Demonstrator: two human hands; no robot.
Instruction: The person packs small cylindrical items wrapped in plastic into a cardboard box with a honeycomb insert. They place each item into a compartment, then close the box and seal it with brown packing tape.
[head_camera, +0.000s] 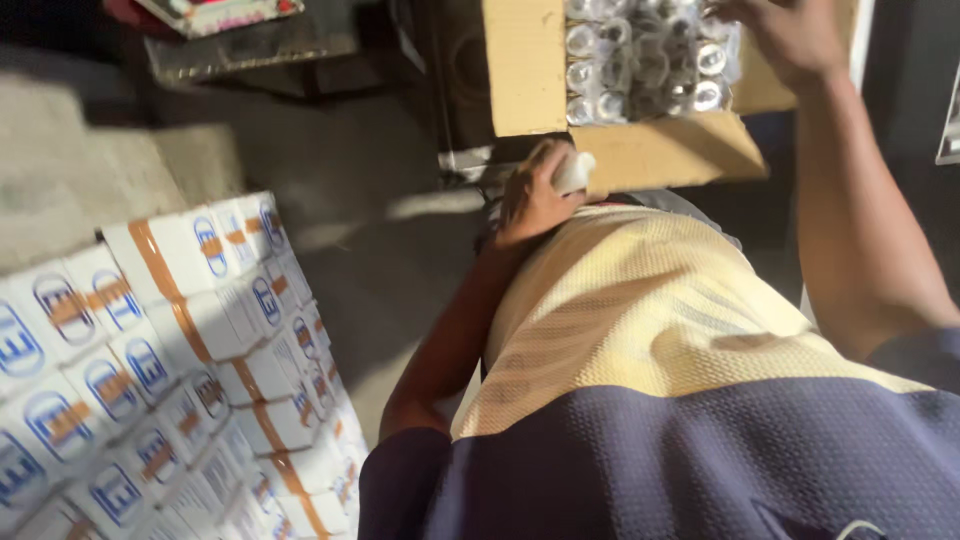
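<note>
My left hand (532, 195) is closed around a small white object (574, 172) just below the near flap of an open cardboard box (525, 65). The box holds several small clear-wrapped pieces (645, 60) packed in rows. My right hand (790, 35) reaches into the box's right side, resting on top of those pieces; its fingers run out of the frame, so I cannot see whether it holds one. My yellow and navy shirt (650, 330) fills the lower right.
A stack of white cartons (170, 370) with blue marks and orange tape stands at the lower left. A concrete floor (340, 180) lies between it and the box. A dark tray with a book (240, 30) sits at the top left.
</note>
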